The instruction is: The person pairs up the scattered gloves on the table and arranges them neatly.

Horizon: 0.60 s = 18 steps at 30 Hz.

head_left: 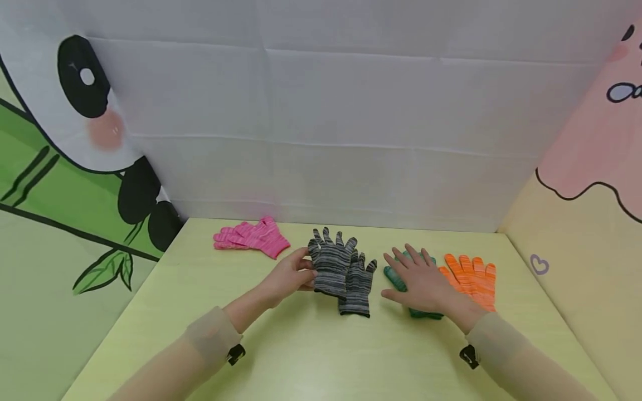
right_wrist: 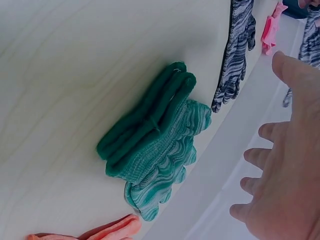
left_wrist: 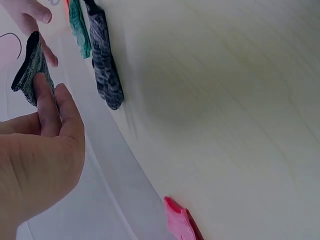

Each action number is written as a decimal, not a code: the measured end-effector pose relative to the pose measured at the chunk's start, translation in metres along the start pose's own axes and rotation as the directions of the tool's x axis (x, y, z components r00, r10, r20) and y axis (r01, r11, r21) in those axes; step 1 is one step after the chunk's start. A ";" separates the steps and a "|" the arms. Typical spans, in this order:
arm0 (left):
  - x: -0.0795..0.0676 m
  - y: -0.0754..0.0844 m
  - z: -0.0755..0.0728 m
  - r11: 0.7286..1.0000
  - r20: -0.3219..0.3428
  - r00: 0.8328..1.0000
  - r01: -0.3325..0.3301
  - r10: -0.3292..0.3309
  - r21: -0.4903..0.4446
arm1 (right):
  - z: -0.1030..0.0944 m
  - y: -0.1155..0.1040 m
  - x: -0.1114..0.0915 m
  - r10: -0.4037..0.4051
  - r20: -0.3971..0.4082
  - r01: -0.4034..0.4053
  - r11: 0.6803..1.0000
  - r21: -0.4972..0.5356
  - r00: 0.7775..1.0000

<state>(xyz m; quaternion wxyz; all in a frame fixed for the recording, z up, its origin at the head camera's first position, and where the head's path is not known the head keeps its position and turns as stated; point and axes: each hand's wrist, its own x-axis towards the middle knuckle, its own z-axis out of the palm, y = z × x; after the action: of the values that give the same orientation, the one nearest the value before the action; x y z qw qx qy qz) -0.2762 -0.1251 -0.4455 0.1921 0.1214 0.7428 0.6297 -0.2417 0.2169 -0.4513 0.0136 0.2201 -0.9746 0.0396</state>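
Note:
My left hand [head_left: 288, 275] pinches the edge of a grey-and-black striped knit glove [head_left: 331, 264], lifted off the table with its fingers pointing away. Its matching glove [head_left: 357, 289] lies flat on the table, partly covered by it in the head view. The left wrist view shows thumb and fingers [left_wrist: 47, 107] on the raised glove's side. Over the green gloves [head_left: 426, 314] hovers my right hand [head_left: 418, 281], fingers spread and holding nothing. Seen from the right wrist, those green gloves [right_wrist: 155, 135] lie stacked on the table, apart from the hand.
Orange gloves [head_left: 473, 275] lie right of the green ones. Pink gloves [head_left: 253, 236] sit at the back left of the pale yellow table [head_left: 301, 362]. A white sheet [head_left: 326, 128] stands behind the table, with printed panels at both sides.

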 end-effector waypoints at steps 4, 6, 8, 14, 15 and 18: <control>0.014 -0.006 0.025 0.999 0.018 0.999 0.029 -0.029 -0.021 | -0.002 0.001 0.000 0.006 0.002 -0.007 1.000 0.020 1.000; 0.021 -0.009 0.037 0.998 0.037 0.998 0.046 -0.044 -0.037 | -0.002 0.002 -0.001 0.012 0.004 -0.012 1.000 0.027 1.000; 0.026 -0.011 0.046 0.997 0.053 0.997 0.058 -0.055 -0.053 | -0.001 0.002 -0.001 0.016 0.008 -0.016 1.000 0.025 1.000; 0.032 -0.015 0.061 0.993 0.060 0.995 0.079 -0.075 -0.082 | 0.001 0.002 -0.003 0.026 0.016 -0.026 1.000 0.001 1.000; 0.032 -0.016 0.063 0.993 0.058 0.995 0.085 -0.080 -0.085 | 0.001 0.002 -0.003 0.028 0.015 -0.028 1.000 0.000 1.000; 0.033 -0.019 0.064 0.992 0.056 0.994 0.097 -0.092 -0.084 | 0.003 0.004 -0.004 0.025 0.005 -0.025 1.000 0.002 1.000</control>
<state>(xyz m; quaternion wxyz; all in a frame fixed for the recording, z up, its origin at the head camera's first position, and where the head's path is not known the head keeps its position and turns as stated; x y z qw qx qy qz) -0.2762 -0.0577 -0.4770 0.2459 0.0939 0.7145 0.6483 -0.2392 0.2218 -0.4552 0.0104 0.2079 -0.9773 0.0400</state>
